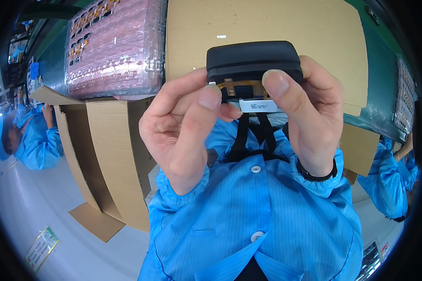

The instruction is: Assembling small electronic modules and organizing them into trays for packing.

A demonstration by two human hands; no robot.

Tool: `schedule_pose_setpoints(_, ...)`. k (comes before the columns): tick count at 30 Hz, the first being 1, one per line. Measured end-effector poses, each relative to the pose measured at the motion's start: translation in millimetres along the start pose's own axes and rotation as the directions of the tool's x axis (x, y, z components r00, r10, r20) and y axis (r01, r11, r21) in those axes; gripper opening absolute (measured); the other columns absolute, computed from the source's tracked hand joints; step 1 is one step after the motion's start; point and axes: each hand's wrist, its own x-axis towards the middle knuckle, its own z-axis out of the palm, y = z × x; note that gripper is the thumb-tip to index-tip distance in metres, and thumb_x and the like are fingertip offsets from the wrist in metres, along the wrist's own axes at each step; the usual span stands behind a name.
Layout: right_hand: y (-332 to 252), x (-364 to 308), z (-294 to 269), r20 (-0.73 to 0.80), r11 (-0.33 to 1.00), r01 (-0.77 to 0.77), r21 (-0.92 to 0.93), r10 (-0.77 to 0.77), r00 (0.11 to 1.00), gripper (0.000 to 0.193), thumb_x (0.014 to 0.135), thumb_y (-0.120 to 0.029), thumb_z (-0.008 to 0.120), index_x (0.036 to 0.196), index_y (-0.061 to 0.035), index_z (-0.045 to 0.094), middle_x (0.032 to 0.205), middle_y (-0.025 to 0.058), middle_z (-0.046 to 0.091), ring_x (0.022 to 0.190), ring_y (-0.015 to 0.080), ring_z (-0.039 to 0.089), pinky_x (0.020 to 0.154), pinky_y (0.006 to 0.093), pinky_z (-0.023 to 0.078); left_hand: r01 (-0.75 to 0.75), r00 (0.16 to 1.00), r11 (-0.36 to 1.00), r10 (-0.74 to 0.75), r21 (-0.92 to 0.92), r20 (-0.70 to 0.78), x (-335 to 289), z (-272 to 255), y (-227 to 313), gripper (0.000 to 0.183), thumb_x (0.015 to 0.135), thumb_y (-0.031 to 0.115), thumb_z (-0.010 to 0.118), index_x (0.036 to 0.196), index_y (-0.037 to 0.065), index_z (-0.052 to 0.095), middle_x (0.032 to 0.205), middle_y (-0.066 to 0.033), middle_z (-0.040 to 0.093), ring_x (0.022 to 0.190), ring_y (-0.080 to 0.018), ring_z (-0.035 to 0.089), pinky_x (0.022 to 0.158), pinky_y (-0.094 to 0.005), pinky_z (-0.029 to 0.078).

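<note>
A black box-shaped device (253, 58) with rounded corners is held level between my hands, above the near edge of the cardboard-covered bench. My left hand (178, 124) grips its left end, thumb in front and fingers curled round the side. On the right end, my right hand (312, 107) presses its thumb on the lower front edge, with its fingers behind. An orange-brown flex circuit (230, 87) shows along the device's underside between the thumbs. Just below it is a small flat part with a white label (260, 106); how it is joined is unclear.
Clear pinkish plastic trays (115, 56) holding small flex parts are stacked at the left, beside a cardboard sheet (272, 21). Below stands an open cardboard box (115, 154). Another tray (404, 98) lies far right. Co-workers in blue sit left (40, 140) and right (389, 182).
</note>
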Motion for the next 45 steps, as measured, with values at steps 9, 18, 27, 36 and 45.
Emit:
schedule_pose_setpoints(9, -0.3, -4.1, 3.8, -0.032, 0.98, -0.081, 0.184, 0.088, 0.996, 0.015, 0.092, -0.01, 0.067, 0.099, 0.0029, 0.067, 0.09, 0.0051, 0.069, 0.08, 0.0082, 0.061, 0.074, 0.0236, 0.048, 0.024, 1.0, 1.0, -0.024, 0.021, 0.008, -3.0, 0.9, -1.5, 0.03, 0.095, 0.007, 0.054, 0.119, -0.01, 0.058, 0.102, -0.0234, 0.067, 0.078, -0.0251, 0.067, 0.064, -0.033, 0.055)
schedule_pose_setpoints(18, -2.9, -6.3, 3.8, -0.021, 0.96, -0.209, 0.187, 0.216, 0.976, 0.024, 0.095, -0.021, 0.062, 0.086, 0.0009, 0.067, 0.078, 0.0093, 0.069, 0.06, 0.0114, 0.063, 0.053, 0.0228, 0.05, 0.045, 0.999, 0.999, -0.045, -0.012, 0.022, -7.4, 1.5, 4.1, 0.032, 0.096, 0.014, 0.053, 0.112, -0.014, 0.058, 0.099, -0.0211, 0.066, 0.087, -0.0226, 0.066, 0.075, -0.032, 0.051)
schedule_pose_setpoints(27, 4.0, -14.7, -2.5, -0.079, 0.993, -0.082, 0.084, 0.089, 0.993, 0.016, 0.092, -0.013, 0.066, 0.084, 0.0009, 0.065, 0.077, 0.0083, 0.069, 0.06, 0.0091, 0.061, 0.052, 0.0224, 0.049, 0.062, 0.998, 0.998, -0.062, -0.009, -0.015, -9.1, 9.0, -5.2, 0.031, 0.094, 0.009, 0.053, 0.113, -0.015, 0.058, 0.103, -0.0209, 0.066, 0.095, -0.0242, 0.066, 0.088, -0.0352, 0.05)
schedule_pose_setpoints(36, -0.7, -14.1, 14.7, -0.098, 0.997, 0.074, 0.026, -0.071, 0.993, 0.01, 0.089, -0.006, 0.068, 0.093, 0.0031, 0.068, 0.086, 0.0055, 0.069, 0.077, 0.0074, 0.059, 0.072, 0.0221, 0.047, 0.024, 0.993, 1.0, -0.025, -0.013, -0.119, -5.8, 5.9, 6.3, 0.024, 0.091, 0.004, 0.064, 0.111, -0.008, 0.064, 0.079, -0.0103, 0.07, 0.068, -0.0126, 0.065, 0.065, -0.026, 0.054)
schedule_pose_setpoints(45, -65.5, -26.1, 70.3, -0.264, 0.986, 0.007, -0.169, -0.053, 0.963, 0.013, 0.092, -0.005, 0.065, 0.081, -0.0007, 0.061, 0.08, 0.001, 0.064, 0.073, 0.0048, 0.053, 0.069, 0.0202, 0.041, 0.09, 0.996, 0.988, -0.086, 0.128, -0.04, -17.6, -4.7, 70.1, 0.012, 0.092, 0.005, 0.068, 0.094, -0.006, 0.068, 0.085, -0.0078, 0.07, 0.08, -0.0095, 0.064, 0.071, -0.0236, 0.052)
